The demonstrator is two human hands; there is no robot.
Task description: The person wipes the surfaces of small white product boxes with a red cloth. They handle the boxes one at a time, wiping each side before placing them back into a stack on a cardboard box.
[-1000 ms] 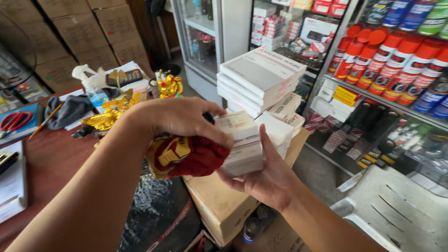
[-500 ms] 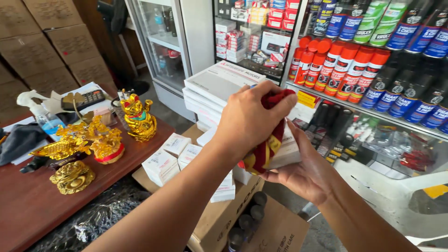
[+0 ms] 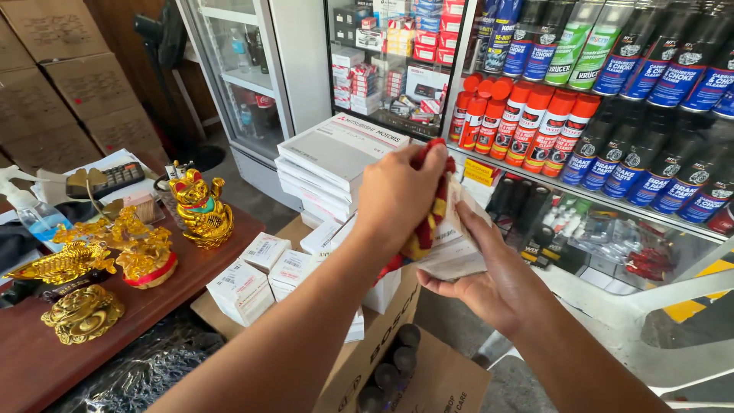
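Both hands have drifted a little to the right since half a second ago, and the small white box has slid further out from under the cloth. At present the left hand (image 3: pixel 399 191) is closed on a red and yellow cloth (image 3: pixel 425 222), pressing it against the small white box (image 3: pixel 457 243); the cloth covers the box's 9 o'clock side. One right hand (image 3: pixel 489 281) lies under the box at its 6 o'clock, palm up, fingers curled around its lower edge and thumb on its right face, so it grips the box. At 9 o'clock of the hands a stack of four or so flat white boxes (image 3: pixel 336 157) rests beside the glass fridge (image 3: pixel 229 73). Below, at 7 o'clock, several small white boxes (image 3: pixel 264 275) lie on an open carton (image 3: pixel 382 352). Three gold figurines (image 3: pixel 200 208) stand on the wooden bench (image 3: pixel 38 367) at far left. At 2 o'clock, one shelf (image 3: pixel 612 200) holds red-capped bottles (image 3: pixel 527 126) and dark spray cans (image 3: pixel 650 164).
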